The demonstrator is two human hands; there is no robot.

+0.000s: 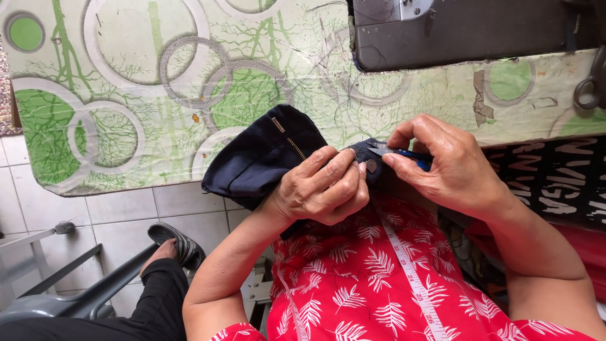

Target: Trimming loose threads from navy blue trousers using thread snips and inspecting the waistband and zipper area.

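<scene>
We're mid-trim: left hand pinching the dark garment, right hand gripping blue snips; next cut needs a steady aim.

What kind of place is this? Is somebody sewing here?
It looks like a small sewing or tailoring workspace. A dark sewing machine base sits on the patterned table, a white measuring tape hangs over the person's red top, and both hands work on a dark garment with a zip.

Green-patterned table above white-tiled floor
</scene>
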